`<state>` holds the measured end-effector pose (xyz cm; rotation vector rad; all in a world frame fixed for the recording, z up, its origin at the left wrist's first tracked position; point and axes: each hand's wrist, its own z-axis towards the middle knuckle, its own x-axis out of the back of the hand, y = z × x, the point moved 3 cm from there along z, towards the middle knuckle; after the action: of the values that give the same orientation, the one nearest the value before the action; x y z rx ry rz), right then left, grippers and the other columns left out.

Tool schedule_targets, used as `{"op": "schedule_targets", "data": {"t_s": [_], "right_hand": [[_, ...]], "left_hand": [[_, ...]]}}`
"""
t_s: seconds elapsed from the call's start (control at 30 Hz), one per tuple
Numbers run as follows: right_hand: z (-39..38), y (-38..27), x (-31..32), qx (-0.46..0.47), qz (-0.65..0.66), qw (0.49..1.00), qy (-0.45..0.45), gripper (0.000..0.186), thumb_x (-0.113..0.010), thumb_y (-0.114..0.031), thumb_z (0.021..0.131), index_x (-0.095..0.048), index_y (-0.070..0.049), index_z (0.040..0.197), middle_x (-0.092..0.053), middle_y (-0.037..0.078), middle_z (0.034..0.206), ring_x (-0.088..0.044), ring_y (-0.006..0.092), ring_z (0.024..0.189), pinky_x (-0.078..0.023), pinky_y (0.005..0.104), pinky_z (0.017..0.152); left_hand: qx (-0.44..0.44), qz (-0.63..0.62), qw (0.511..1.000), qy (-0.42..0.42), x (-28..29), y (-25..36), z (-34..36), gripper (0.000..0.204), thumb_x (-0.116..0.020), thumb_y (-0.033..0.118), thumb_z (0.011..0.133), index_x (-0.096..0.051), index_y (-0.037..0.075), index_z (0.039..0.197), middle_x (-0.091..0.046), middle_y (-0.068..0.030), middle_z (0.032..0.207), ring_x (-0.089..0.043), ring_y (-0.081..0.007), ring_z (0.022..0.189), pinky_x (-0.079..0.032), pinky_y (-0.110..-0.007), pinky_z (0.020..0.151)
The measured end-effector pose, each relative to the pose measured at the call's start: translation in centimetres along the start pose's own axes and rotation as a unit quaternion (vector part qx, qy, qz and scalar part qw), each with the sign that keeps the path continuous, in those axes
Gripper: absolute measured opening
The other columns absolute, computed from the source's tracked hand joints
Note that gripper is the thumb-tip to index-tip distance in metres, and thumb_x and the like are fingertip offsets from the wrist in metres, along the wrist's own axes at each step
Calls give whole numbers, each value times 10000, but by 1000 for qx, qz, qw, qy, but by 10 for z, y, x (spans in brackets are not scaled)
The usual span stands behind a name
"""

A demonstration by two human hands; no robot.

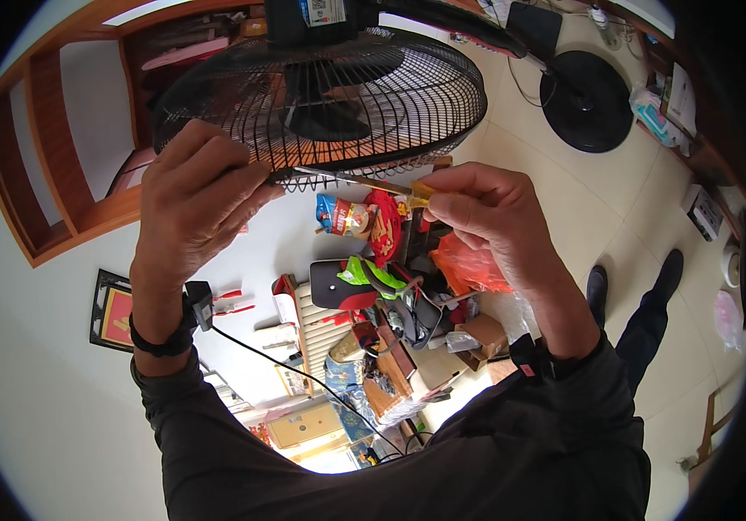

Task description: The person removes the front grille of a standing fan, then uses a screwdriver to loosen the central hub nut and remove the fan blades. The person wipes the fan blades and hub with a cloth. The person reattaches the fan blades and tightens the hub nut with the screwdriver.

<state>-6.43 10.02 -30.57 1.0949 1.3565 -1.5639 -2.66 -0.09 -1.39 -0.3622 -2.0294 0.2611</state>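
Observation:
A black pedestal fan (425, 95) fills the upper middle, its wire cage facing down toward my hands. My right hand (486, 204) is closed around the yellow see-through handle of a screwdriver (373, 183). The metal shaft points left along the cage's near rim, and its tip lies close to my left fingers. My left hand (199, 195) is closed at the left part of that rim, thumb and fingertips pinched together. Whether they grip the rim itself or a small part there is hidden by the fingers.
The fan's round black base (585, 102) stands on the tiled floor at upper right. Wooden shelving (52, 156) rises at the left. A cluttered area with a red plastic bag (468, 265) and snack packet (342, 215) lies beyond my hands. A black cable (303, 373) trails from my left wrist.

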Motion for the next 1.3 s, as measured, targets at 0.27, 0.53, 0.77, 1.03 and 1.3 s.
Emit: {"op": "schedule_targets", "data": {"t_s": [0.27, 0.53, 0.77, 1.03, 1.3], "right_hand": [[5, 7, 5, -7, 21, 1000, -4, 224, -726, -79, 990, -749, 28, 1186, -742, 73, 881, -470, 16, 587, -345, 190, 511], [7, 7, -2, -6, 23, 1000, -20, 221, -768, -107, 964, -781, 29, 1137, -689, 13, 795, -488, 18, 620, -363, 205, 543], [13, 10, -4, -21, 2, 999, -32, 236, -745, -102, 991, -764, 35, 1182, -724, 63, 854, -462, 24, 608, -335, 197, 527], [15, 16, -3, -38, 42, 998, -24, 231, -757, -101, 983, -764, 26, 1176, -726, 53, 864, -490, 26, 615, -356, 190, 528], [20, 20, -1, -50, 41, 998, -28, 227, -764, -101, 981, -769, 15, 1176, -734, 52, 876, -484, 26, 610, -360, 188, 527]], "left_hand": [[-17, -5, 999, 33, -10, 6, 2, 346, -922, 66, 639, -725, 57, 923, -646, -40, 867, -631, -234, 822, -513, -358, 615], [-14, -34, 999, 8, -8, 6, 1, 325, -914, 21, 651, -710, 42, 903, -649, -55, 880, -630, -237, 817, -518, -368, 619], [-7, -38, 999, 26, -9, 5, 0, 304, -910, 4, 653, -702, 39, 872, -645, -58, 869, -628, -239, 803, -509, -369, 621], [6, -44, 998, 38, -10, 5, -4, 280, -907, 11, 657, -715, 36, 859, -647, -49, 857, -626, -237, 793, -503, -365, 631], [7, -41, 998, 46, -11, 3, -6, 268, -905, 26, 669, -728, 39, 871, -653, -44, 861, -625, -235, 798, -506, -365, 639]]}}
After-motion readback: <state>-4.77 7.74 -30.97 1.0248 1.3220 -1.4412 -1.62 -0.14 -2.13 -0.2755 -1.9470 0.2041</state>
